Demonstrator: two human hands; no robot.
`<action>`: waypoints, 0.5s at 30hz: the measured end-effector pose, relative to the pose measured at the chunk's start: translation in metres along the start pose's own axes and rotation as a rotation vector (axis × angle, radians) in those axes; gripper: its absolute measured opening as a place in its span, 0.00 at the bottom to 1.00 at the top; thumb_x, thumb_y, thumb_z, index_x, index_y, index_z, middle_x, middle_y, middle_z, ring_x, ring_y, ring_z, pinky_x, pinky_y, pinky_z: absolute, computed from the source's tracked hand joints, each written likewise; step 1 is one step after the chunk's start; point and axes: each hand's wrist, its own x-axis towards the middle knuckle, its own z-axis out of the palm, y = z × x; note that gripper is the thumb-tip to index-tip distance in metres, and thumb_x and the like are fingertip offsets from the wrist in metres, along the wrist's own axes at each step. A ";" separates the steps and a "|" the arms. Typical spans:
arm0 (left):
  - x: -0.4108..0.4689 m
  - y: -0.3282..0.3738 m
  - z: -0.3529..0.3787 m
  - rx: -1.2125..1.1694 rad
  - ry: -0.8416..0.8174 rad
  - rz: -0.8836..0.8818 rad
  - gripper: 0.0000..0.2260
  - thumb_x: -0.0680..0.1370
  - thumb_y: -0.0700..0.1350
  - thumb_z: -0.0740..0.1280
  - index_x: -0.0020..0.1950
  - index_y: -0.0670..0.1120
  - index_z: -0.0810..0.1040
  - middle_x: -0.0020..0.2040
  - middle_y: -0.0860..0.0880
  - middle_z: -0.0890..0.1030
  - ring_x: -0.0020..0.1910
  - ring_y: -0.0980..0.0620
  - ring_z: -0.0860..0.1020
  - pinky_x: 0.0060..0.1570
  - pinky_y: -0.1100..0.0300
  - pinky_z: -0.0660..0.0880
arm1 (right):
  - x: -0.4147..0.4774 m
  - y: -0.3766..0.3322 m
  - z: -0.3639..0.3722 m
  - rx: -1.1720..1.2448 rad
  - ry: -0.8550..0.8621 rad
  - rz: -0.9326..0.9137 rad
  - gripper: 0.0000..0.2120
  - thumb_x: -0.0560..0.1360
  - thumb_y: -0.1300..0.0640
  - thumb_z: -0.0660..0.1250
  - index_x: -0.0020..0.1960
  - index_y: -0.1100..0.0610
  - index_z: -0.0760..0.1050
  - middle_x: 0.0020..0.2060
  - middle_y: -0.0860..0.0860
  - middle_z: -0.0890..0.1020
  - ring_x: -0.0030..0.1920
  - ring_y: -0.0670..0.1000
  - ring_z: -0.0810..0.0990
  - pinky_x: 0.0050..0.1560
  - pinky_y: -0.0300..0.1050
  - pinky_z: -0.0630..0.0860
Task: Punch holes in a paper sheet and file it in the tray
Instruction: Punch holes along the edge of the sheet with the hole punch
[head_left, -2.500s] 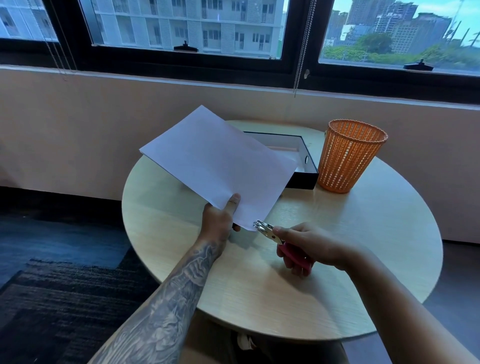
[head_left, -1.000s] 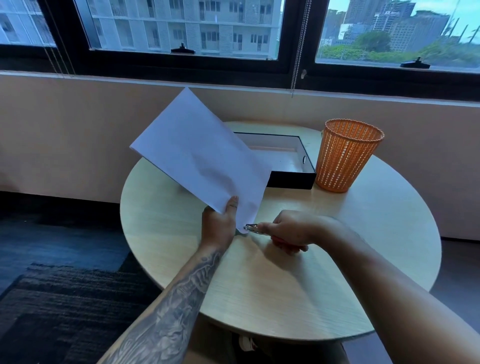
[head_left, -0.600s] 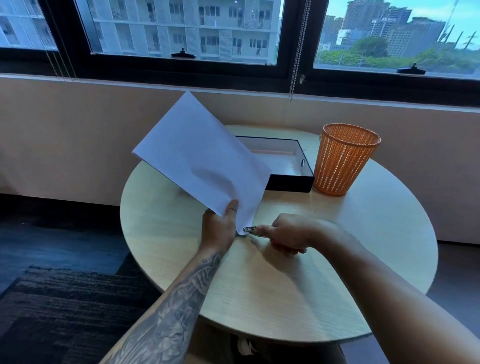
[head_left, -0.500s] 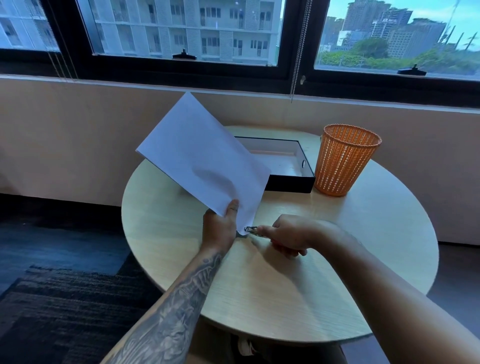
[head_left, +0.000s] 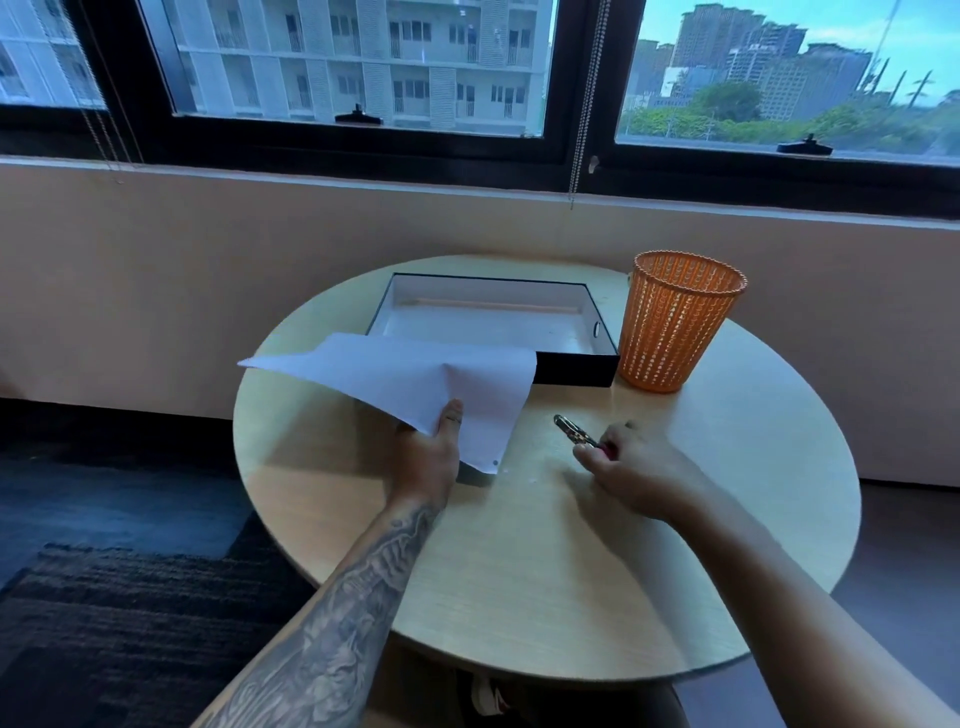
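My left hand (head_left: 431, 452) grips the white paper sheet (head_left: 405, 387) by its near edge, thumb on top. The sheet lies nearly flat and low over the round table, its far edge overlapping the front of the black tray (head_left: 571, 366). A small punched hole shows at the sheet's near right corner. My right hand (head_left: 631, 467) holds the red-handled hole punch (head_left: 574, 434) to the right of the sheet, metal jaws pointing left and clear of the paper. The tray's pale inside holds nothing that I can see.
An orange mesh basket (head_left: 675, 327) stands right of the tray, touching its corner. The light wooden round table (head_left: 571, 571) sits against a wall under windows. A dark rug (head_left: 104, 623) covers the floor at the left.
The sheet has dropped from a raised tilt to nearly flat and swung towards the tray. My right hand pulled the punch off the sheet's corner and moved right; a hole now shows there.
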 end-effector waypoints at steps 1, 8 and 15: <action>-0.001 0.000 0.000 -0.006 0.001 -0.006 0.05 0.77 0.50 0.72 0.45 0.54 0.77 0.45 0.63 0.80 0.44 0.65 0.79 0.43 0.66 0.74 | -0.002 0.001 0.003 -0.027 0.035 0.000 0.18 0.77 0.36 0.60 0.50 0.50 0.76 0.47 0.49 0.75 0.49 0.53 0.76 0.49 0.52 0.75; -0.002 0.001 -0.006 -0.162 -0.011 -0.011 0.07 0.77 0.42 0.72 0.51 0.53 0.79 0.52 0.58 0.83 0.50 0.62 0.82 0.52 0.63 0.77 | -0.009 0.006 0.020 -0.176 0.177 -0.026 0.24 0.74 0.34 0.63 0.62 0.50 0.75 0.56 0.50 0.77 0.59 0.54 0.74 0.55 0.51 0.72; -0.001 0.001 -0.019 -0.212 -0.140 -0.181 0.06 0.78 0.42 0.71 0.54 0.48 0.81 0.53 0.51 0.85 0.53 0.51 0.83 0.54 0.56 0.77 | -0.015 -0.030 0.019 0.404 0.230 -0.140 0.16 0.76 0.39 0.67 0.54 0.50 0.78 0.46 0.46 0.81 0.44 0.47 0.80 0.45 0.46 0.73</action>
